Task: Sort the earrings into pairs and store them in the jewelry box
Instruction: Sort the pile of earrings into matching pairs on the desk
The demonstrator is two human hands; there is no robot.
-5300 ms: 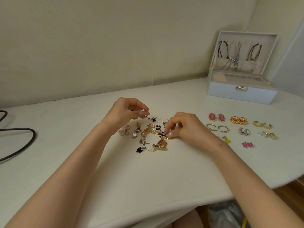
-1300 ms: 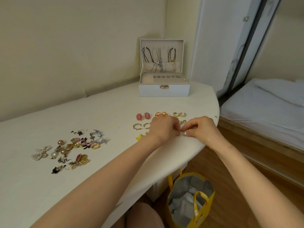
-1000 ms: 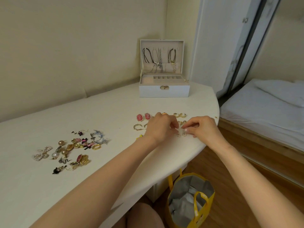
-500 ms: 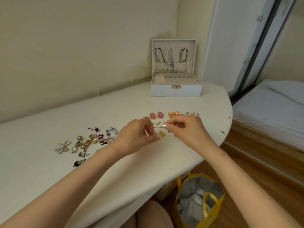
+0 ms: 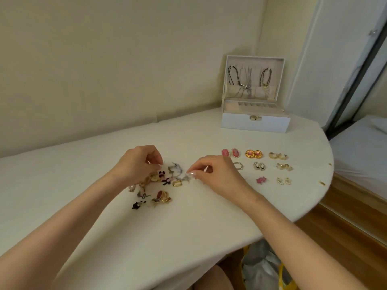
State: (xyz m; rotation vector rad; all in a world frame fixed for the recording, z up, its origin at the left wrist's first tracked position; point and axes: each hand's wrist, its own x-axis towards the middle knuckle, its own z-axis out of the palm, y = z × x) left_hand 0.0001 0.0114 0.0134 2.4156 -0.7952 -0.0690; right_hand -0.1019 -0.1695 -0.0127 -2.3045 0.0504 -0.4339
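A mixed pile of loose earrings [image 5: 156, 186] lies on the white table [image 5: 146, 237]. My left hand [image 5: 137, 163] hovers over the pile's back edge with its fingers curled down; what they hold is hidden. My right hand [image 5: 215, 174] sits at the pile's right side, thumb and forefinger pinched at a silver earring [image 5: 184, 178]. Sorted pairs lie in rows to the right: pink ovals [image 5: 230, 152], gold rounds [image 5: 253, 154], gold hoops [image 5: 278, 155], a pink star pair [image 5: 261, 180] and a small crystal pair [image 5: 283, 181]. The white jewelry box [image 5: 255, 123] stands open at the back right.
Necklaces hang inside the jewelry box's lid. The table's rounded edge [image 5: 326, 185] curves close to the sorted rows. A yellow bag [image 5: 266, 268] stands on the wooden floor below it. A bed [image 5: 362, 147] is at the far right.
Both hands have left the sorted rows, where a small crystal pair now lies, and moved left to the loose pile. My view has swung left with them.
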